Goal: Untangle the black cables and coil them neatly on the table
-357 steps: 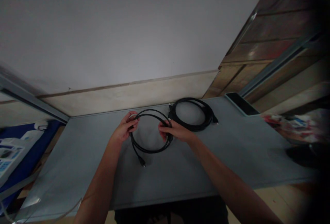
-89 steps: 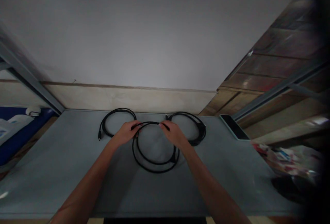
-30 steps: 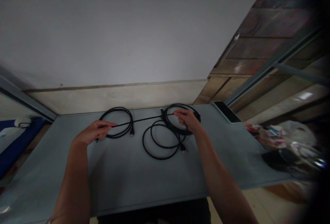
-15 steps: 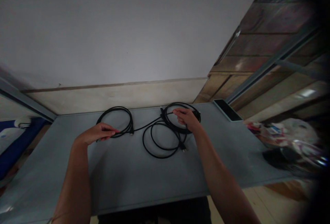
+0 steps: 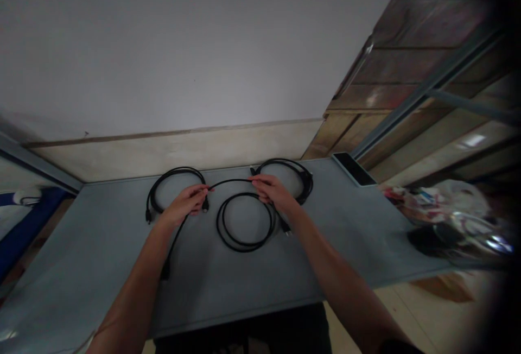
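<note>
1. Head view: the left hand (image 5: 185,206) and right hand (image 5: 272,194) each pinch the same black cable (image 5: 232,182) above the grey desk (image 5: 101,245).
2. Grip state: the fingers of both hands are closed on the cable. The span between them arches slightly and runs left to right.
3. Below that span, the cable forms a flat loop (image 5: 244,227) on the desk, nearer the right hand.
4. A free tail (image 5: 173,245) drops from the left hand toward the near edge of the desk, ending in a plug.
5. A coiled cable (image 5: 173,180) lies just behind the left hand; a thicker coil (image 5: 299,175) lies just behind the right hand.
6. A dark phone-like slab (image 5: 353,168) lies at the far right corner of the desk.
</note>
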